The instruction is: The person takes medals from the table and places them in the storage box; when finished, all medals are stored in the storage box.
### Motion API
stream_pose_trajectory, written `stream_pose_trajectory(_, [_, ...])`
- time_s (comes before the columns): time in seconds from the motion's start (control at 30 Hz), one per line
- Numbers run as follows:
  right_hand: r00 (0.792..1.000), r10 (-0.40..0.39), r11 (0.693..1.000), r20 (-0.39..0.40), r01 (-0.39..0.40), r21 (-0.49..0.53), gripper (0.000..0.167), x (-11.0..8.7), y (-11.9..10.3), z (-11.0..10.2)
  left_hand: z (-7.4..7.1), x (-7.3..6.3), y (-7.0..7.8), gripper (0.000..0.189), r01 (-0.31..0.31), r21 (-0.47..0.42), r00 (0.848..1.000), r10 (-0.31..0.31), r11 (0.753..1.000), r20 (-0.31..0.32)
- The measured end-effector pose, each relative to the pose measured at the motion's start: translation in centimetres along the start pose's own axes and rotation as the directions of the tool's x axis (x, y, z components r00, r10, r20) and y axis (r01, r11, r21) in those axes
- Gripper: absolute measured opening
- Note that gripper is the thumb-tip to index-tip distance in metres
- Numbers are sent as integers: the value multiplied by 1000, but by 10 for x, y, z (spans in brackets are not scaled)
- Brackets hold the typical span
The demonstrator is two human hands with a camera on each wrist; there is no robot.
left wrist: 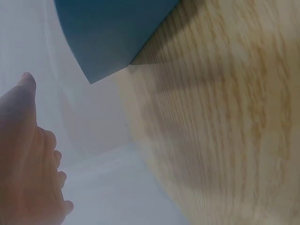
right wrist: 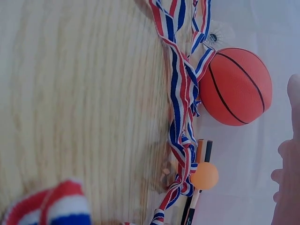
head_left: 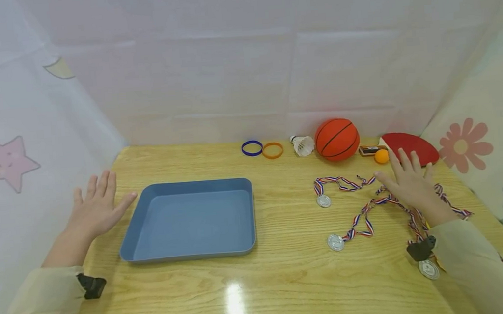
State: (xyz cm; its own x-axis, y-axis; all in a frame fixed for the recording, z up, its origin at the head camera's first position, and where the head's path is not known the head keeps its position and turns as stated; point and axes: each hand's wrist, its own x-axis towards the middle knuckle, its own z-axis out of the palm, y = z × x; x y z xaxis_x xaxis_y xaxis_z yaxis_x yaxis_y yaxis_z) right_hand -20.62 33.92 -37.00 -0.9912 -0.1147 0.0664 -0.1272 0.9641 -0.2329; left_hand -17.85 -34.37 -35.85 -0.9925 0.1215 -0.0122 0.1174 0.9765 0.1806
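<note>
My left hand (head_left: 93, 206) is spread, palm down, just left of a blue-grey rectangular tray (head_left: 195, 225), holding nothing. In the left wrist view its thumb and fingertips show beside a corner of the tray (left wrist: 103, 42). My right hand (head_left: 413, 188), fingers straight and apart, hovers over medals with red, white and blue ribbons (head_left: 388, 199). It holds nothing either. Two silver medals, one (head_left: 323, 200) behind the other (head_left: 335, 242), lie left of that hand. Another silver medal (head_left: 429, 269) sits by the right wrist, and the forearm partly hides a yellow one.
Along the back stand a blue wristband (head_left: 252, 148), an orange wristband (head_left: 273, 150), a shuttlecock (head_left: 303, 145) and a small basketball (head_left: 337, 139). Right of these are an orange ping-pong ball (head_left: 381, 156) and a red table tennis paddle (head_left: 410, 148). White printed cloth (head_left: 227, 80) borders the wooden table.
</note>
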Motion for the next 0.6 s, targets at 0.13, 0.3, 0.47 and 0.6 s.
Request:
stream_pose_trajectory(0.13, [1000,-14,1000,2,14,17,81,-1,-4,-2,0,0,1,82,-4,3,1000,4,1000,-6])
stream_pose_trajectory(0.3, [1000,-30,999,2,30,18,81,0,-9,-3,1,-1,1,82,-7,5,1000,7,1000,-16])
stream_pose_trajectory(0.47, [998,-65,997,-9,65,34,79,2,-20,-3,3,0,0,82,-20,6,999,20,1000,-28])
stream_pose_trajectory(0.6, [993,-118,992,-32,119,46,78,4,-35,-4,4,0,0,81,-31,5,999,31,1000,-31])
